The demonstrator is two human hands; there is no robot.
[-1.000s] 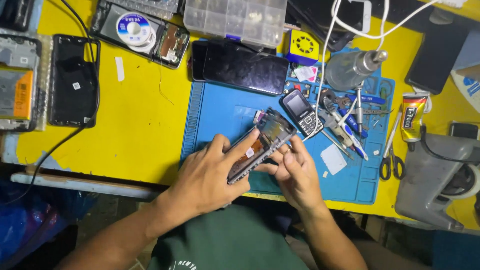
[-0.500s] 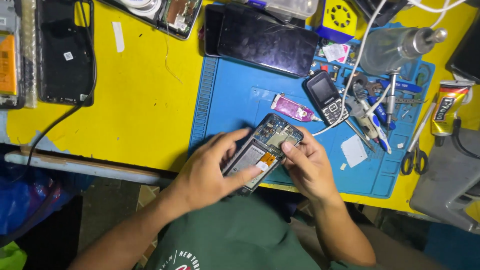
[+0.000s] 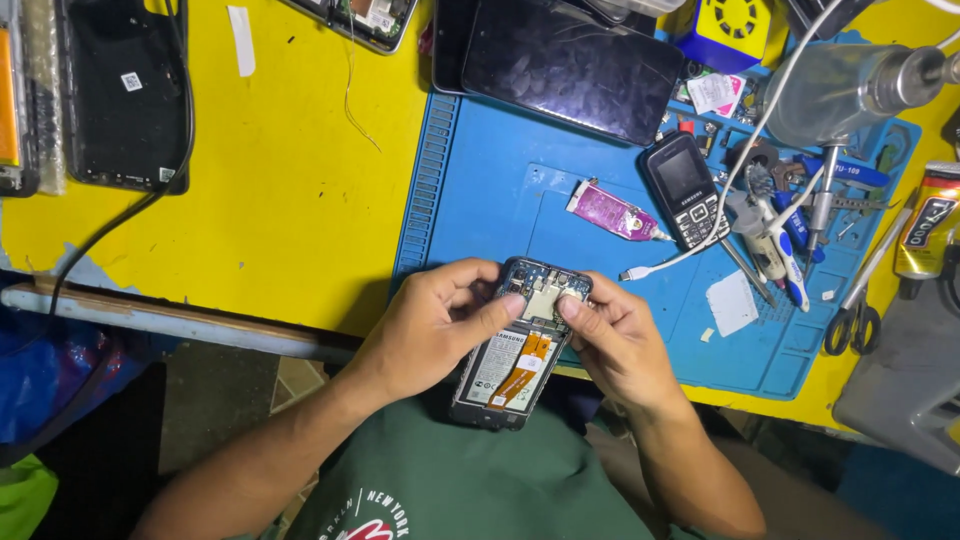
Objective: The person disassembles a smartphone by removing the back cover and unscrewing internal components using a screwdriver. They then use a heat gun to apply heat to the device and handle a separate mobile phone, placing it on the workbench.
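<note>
Yellow surface point(image 3: 300, 200) carrying blue mat point(image 3: 520, 200). Left hand point(image 3: 430, 330) and right hand point(image 3: 620, 345) gripping closed around opened phone point(image 3: 515, 350) at surface's 6 o'clock edge, thumbs pressing upper section.

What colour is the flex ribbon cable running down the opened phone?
Orange, on the opened phone held in both hands; head view.
</note>
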